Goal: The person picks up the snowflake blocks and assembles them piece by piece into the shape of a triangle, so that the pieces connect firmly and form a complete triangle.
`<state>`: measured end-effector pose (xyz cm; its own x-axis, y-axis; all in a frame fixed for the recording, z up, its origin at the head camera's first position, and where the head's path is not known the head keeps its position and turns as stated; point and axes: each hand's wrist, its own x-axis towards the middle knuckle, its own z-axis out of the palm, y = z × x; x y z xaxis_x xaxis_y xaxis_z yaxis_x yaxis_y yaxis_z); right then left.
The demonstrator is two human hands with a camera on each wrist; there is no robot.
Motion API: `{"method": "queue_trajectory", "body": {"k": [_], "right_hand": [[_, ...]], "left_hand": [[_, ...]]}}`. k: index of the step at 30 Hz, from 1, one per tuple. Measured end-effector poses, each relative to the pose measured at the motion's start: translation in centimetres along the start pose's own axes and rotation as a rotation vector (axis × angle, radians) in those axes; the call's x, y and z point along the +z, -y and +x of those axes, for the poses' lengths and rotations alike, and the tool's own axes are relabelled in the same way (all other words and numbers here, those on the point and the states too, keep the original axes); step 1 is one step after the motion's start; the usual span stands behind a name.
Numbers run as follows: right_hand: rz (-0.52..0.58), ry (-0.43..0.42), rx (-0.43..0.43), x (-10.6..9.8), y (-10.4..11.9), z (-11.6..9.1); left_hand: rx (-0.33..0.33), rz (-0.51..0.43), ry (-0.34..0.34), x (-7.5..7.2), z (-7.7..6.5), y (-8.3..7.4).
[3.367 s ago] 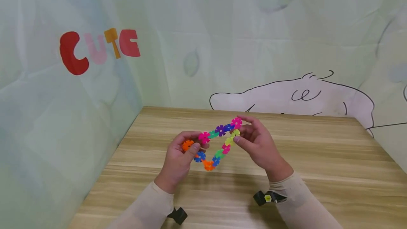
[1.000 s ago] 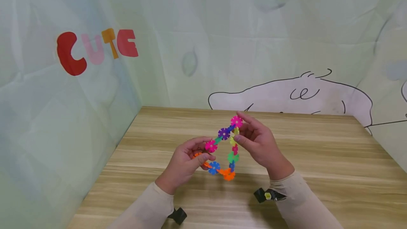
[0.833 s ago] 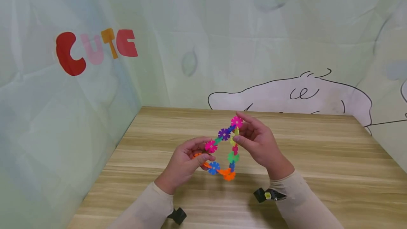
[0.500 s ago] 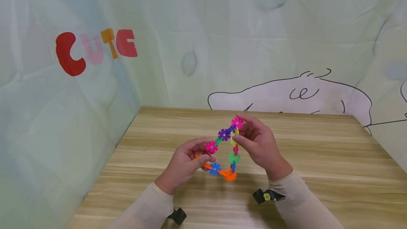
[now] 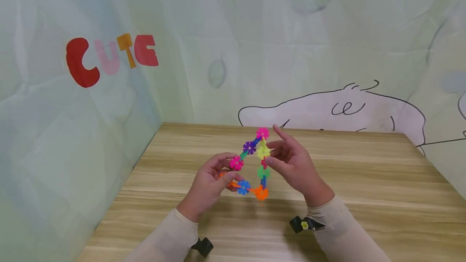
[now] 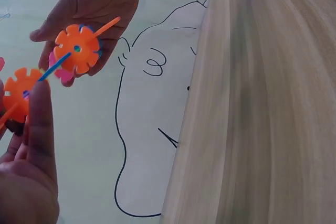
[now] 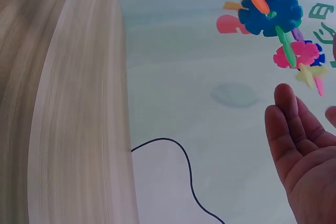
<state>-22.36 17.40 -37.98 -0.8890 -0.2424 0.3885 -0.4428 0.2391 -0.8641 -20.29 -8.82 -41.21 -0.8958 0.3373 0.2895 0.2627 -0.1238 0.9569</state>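
Observation:
A chain of notched plastic snowflake discs (image 5: 249, 144) in pink, purple, blue, green, yellow and orange hangs in the air in a rough loop. The left hand (image 5: 209, 181) pinches it at the left, thumb on an orange disc (image 6: 21, 85) and fingertips by a pink disc (image 5: 236, 163); the part inside that hand is hidden. At the loop's right side is the right hand (image 5: 296, 165), index finger raised and thumb tip beside the red and yellow discs. Its fingers look relaxed and apart from the blue disc (image 7: 283, 11) and the others in the right wrist view.
Below the hands is a wood-grain table (image 5: 164, 213). A pale printed backdrop (image 5: 204, 31) stands behind and to the left, with CUTE letters (image 5: 146, 50) and a line-drawn character (image 5: 309, 110). Black wrist camera mounts (image 5: 204, 247) sit on both sleeves.
The loop has turned from a slanted shape to a taller one. In the last half second its right side shifts left and slightly up, away from the right index finger, which has lifted.

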Motion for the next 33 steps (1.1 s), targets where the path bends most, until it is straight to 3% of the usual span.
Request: {"method": "queue_trajectory", "body": {"k": [6, 11, 17, 23, 30, 33], "right_hand": [[-0.117, 0.159, 0.038, 0.2, 0.0, 0.0], [-0.202, 0.296, 0.031, 0.5, 0.3, -0.1], [-0.331, 0.306, 0.028, 1.0, 0.8, -0.2], [-0.378, 0.308, 0.051, 1.0, 1.2, -0.2], [-0.376, 0.3, -0.011, 0.7, 1.3, -0.1], [-0.363, 0.299, -0.025, 0.3, 1.1, 0.0]], "left_hand": [[0.034, -0.044, -0.148, -0.6, 0.3, 0.0], [0.07, -0.062, -0.202, -0.8, 0.4, 0.1], [0.097, -0.088, -0.176, -0.5, 0.3, 0.0], [0.085, -0.1, -0.168, -0.3, 0.2, -0.2], [-0.014, -0.074, -0.132, -0.3, 0.2, -0.8], [-0.079, -0.001, -0.09, -0.8, 0.2, -1.0]]}}
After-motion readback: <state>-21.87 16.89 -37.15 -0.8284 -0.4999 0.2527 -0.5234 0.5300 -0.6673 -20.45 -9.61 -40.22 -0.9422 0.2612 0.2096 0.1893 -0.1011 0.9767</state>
